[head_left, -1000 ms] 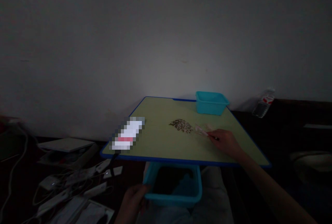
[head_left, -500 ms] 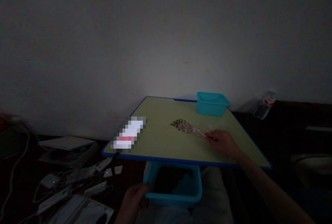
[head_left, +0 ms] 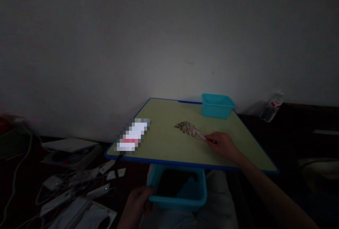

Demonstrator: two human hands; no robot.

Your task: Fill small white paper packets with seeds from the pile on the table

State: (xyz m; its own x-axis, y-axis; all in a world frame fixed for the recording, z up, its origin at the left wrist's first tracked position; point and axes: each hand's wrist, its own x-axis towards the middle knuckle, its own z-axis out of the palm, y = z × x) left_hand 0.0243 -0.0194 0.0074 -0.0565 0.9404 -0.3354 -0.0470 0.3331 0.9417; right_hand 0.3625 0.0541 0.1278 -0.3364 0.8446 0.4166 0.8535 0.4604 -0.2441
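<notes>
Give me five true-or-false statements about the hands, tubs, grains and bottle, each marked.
1. The left hand holds the near tub. True.
2. The right hand grips a slim tool. True.
3. The grains lie inside the far tub. False: the grains lie on the table.
4. The far tub is blue. True.
5. The bottle stands upright. False: the bottle is tilted.

Dimly lit room, looking like home: plain pale wall is rising behind small blue-edged table; white power strips and loose cables are cluttering low area at left; drink bottle is sitting near wall at right; blue tub is resting over person's lap.
</notes>
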